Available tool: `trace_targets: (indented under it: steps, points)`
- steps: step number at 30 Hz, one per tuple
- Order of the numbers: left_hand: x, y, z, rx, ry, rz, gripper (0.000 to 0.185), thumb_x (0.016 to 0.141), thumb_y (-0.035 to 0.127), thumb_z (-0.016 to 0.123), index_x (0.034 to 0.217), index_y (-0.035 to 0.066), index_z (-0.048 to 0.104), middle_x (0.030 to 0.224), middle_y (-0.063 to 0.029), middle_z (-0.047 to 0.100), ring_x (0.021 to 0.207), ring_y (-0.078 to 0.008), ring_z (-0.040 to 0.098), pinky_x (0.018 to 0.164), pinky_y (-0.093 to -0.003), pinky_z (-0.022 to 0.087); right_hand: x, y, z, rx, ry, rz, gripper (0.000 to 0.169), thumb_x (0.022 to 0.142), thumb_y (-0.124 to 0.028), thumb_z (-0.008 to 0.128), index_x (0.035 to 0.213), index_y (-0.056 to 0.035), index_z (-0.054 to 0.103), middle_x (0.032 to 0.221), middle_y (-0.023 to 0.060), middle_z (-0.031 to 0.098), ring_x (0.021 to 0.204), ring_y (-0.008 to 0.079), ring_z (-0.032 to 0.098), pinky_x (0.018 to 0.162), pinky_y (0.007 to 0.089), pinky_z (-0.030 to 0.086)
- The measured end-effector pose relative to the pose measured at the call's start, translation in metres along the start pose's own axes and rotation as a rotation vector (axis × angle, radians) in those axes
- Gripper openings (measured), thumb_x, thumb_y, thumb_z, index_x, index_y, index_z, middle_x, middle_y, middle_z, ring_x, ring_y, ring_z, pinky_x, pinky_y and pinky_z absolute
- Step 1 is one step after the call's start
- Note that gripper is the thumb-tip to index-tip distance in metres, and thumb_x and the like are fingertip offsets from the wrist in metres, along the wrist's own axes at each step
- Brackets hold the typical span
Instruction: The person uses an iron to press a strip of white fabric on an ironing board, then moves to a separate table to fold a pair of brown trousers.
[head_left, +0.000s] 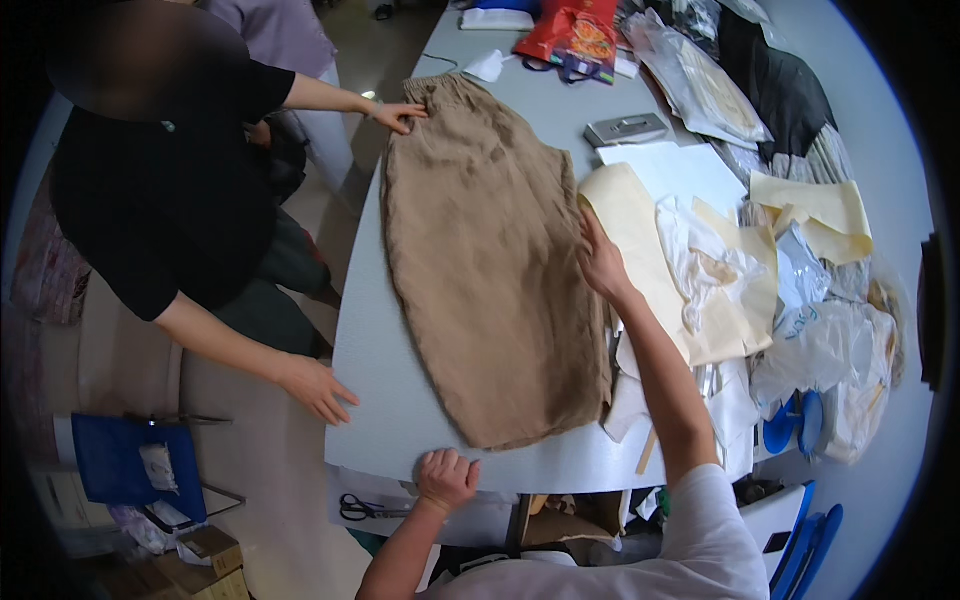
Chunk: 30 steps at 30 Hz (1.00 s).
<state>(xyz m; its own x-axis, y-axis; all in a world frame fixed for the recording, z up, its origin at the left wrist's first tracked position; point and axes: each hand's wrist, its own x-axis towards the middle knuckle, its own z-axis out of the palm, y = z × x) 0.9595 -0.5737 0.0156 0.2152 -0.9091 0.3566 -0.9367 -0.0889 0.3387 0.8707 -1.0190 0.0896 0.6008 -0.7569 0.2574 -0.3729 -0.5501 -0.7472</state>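
A brown cloth garment with a gathered elastic waistband (495, 262), which looks like trousers, lies flat on the table (375, 360). At its right edge rests my right hand (600, 259), fingers extended and somewhat apart, next to a cream paper pattern piece (626, 202). Below the garment's lower end, my left hand (448, 478) is curled at the table's near edge, with nothing visible in it. Across the left side, another person in a black top (172, 195) touches the garment near the waistband with one hand (401, 116); their other hand (321, 390) hovers by the table's left edge.
Cream and white papers and plastic bags (817, 352) pile up along the right. A grey metal box (626, 130) and a red bag (574, 37) are farther back. Scissors (367, 508) lie on a shelf beneath the tabletop. A blue chair (135, 465) stands lower left; another person (277, 34) is behind.
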Motion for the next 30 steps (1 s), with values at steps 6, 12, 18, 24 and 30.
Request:
trace_targets:
  steps: [6, 12, 18, 24, 30]
  points:
    - [-0.009, -0.001, 0.000, -0.021, -0.002, -0.004, 0.033, 0.084, 0.026, 0.066, 0.061, 0.010, 0.049, 0.068, -0.0099, 0.047, 0.065, -0.0306, 0.052, 0.062, -0.0427, 0.040, -0.159, -0.070, 0.047, -0.263, -0.318, -0.313, 0.043, 0.076, -0.012, 0.070, 0.118, -0.0072, 0.061, 0.112, 0.0166, 0.063, 0.106, 0.0369, 0.056, 0.091, 0.0458, 0.046]
    - [-0.005, 0.004, 0.002, -0.019, 0.021, -0.012, 0.030, 0.082, 0.024, 0.066, 0.062, 0.008, 0.050, 0.072, -0.0122, 0.049, 0.069, -0.0338, 0.052, 0.063, -0.0459, 0.040, -0.257, -0.114, 0.094, -0.287, -0.295, -0.312, 0.040, 0.072, -0.017, 0.070, 0.111, -0.0093, 0.063, 0.109, 0.0098, 0.059, 0.104, 0.0296, 0.054, 0.091, 0.0382, 0.042]
    - [-0.025, 0.003, -0.001, -0.071, 0.095, -0.139, 0.026, 0.081, 0.015, 0.066, 0.062, 0.006, 0.050, 0.073, -0.0135, 0.051, 0.071, -0.0370, 0.053, 0.069, -0.0468, 0.043, -0.265, -0.135, 0.155, -0.286, -0.351, -0.256, 0.023, 0.075, -0.011, 0.063, 0.098, -0.0081, 0.064, 0.091, 0.0086, 0.056, 0.091, 0.0282, 0.054, 0.083, 0.0392, 0.044]
    - [-0.120, 0.035, -0.048, -0.160, -0.008, -0.458, 0.027, 0.085, 0.009, 0.066, 0.064, 0.003, 0.049, 0.070, -0.0136, 0.051, 0.065, -0.0369, 0.053, 0.064, -0.0472, 0.045, -0.305, -0.137, 0.165, -0.180, -0.239, -0.308, 0.021, 0.070, -0.015, 0.069, 0.088, -0.0077, 0.062, 0.090, 0.0106, 0.056, 0.091, 0.0296, 0.055, 0.082, 0.0397, 0.045]
    - [-0.248, 0.050, -0.085, -0.271, -0.273, -0.616, 0.011, 0.086, 0.009, 0.065, 0.080, 0.002, 0.059, 0.079, -0.0150, 0.057, 0.069, -0.0363, 0.059, 0.063, -0.0438, 0.048, -0.316, -0.141, 0.099, 0.043, -0.083, -0.032, 0.023, 0.078, -0.014, 0.065, 0.099, -0.0041, 0.065, 0.101, 0.0176, 0.065, 0.098, 0.0361, 0.060, 0.086, 0.0446, 0.048]
